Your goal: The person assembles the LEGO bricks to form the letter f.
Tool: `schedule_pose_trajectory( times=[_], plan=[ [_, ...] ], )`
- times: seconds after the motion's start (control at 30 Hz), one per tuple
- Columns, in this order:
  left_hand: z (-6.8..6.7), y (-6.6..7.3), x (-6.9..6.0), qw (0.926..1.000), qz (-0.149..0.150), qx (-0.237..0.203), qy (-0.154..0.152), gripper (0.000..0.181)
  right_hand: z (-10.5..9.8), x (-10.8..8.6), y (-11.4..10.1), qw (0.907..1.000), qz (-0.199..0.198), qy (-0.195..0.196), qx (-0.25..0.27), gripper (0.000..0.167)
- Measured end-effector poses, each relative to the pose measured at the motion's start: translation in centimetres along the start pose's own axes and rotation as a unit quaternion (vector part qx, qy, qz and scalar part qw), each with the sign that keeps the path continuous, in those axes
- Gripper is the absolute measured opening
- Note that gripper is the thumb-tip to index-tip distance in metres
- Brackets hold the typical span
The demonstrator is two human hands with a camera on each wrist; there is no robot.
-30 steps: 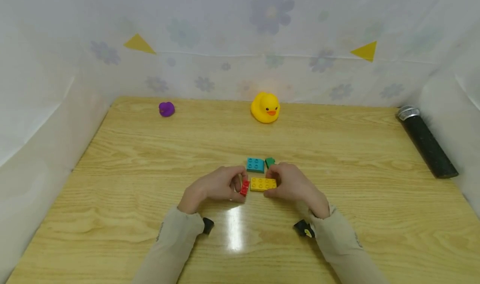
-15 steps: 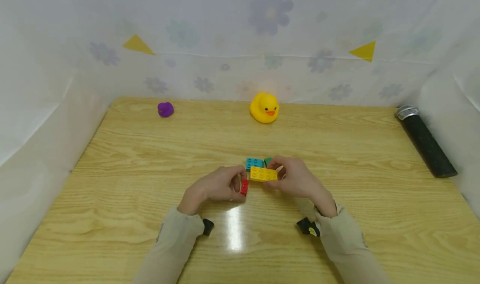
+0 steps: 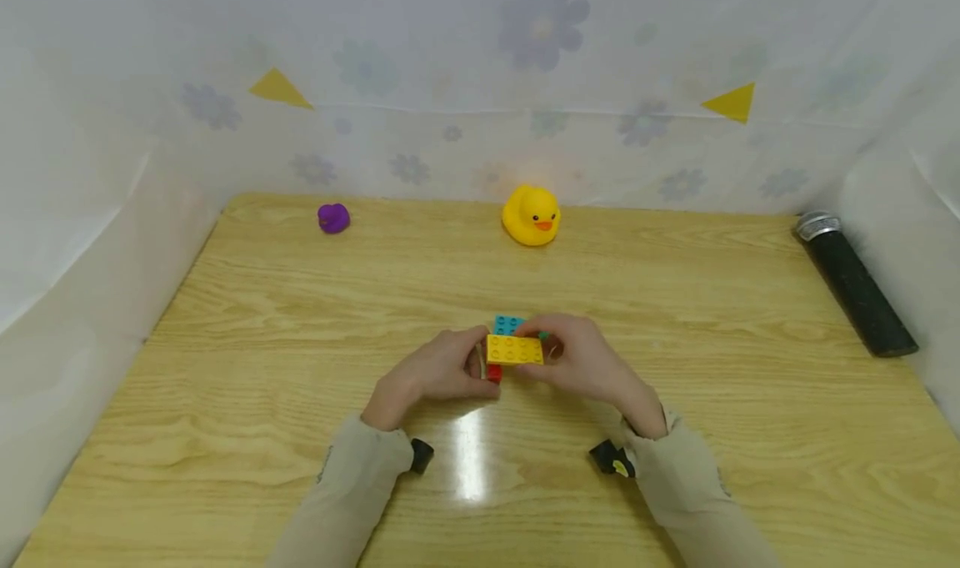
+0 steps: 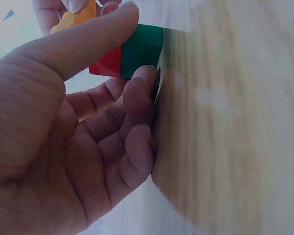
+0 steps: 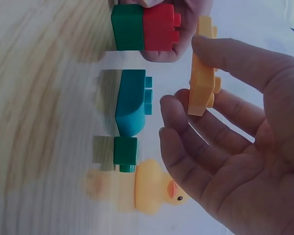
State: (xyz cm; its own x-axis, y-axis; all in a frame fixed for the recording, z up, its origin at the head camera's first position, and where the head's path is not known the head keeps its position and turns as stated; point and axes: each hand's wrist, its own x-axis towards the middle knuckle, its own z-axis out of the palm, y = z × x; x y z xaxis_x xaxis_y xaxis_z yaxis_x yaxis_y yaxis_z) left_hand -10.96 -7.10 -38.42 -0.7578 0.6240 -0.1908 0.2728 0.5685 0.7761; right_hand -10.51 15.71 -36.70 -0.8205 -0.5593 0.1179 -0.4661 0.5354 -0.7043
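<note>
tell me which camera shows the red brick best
The right wrist view: it shows the red brick side-on, studs included, atop a green brick. In the head view the yellow brick covers much of it; in the left wrist view the left hand hides part.

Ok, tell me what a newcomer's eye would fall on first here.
Probably the bright yellow block, pinched by the right hand above the red-and-green stack in the left hand. Next, likely the yellow duck near the table's back edge. The black microphone also stands out, lying at the far right.
</note>
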Motion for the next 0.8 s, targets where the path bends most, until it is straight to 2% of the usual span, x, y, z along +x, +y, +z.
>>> schedule_pose_trajectory(
  times=[0.33, 0.47, 0.8],
  plan=[
    [-0.4, -0.4, -0.2, 0.9989, 0.029, -0.028, -0.023, 0.04, 0.9, 0.0, 0.0, 0.9998, -0.015, -0.013, 0.002, 0.032],
    [-0.7, -0.5, -0.3, 0.9981, 0.031, -0.042, -0.031, 0.042, 1.0, 0.1, -0.2, 0.9997, -0.018, -0.015, 0.005, 0.031],
    [-1.4, -0.3, -0.6, 0.997, 0.054, -0.05, -0.024, 0.035, 1.1, 0.2, -0.3, 0.9994, -0.033, -0.006, 0.002, 0.031]
  ],
)
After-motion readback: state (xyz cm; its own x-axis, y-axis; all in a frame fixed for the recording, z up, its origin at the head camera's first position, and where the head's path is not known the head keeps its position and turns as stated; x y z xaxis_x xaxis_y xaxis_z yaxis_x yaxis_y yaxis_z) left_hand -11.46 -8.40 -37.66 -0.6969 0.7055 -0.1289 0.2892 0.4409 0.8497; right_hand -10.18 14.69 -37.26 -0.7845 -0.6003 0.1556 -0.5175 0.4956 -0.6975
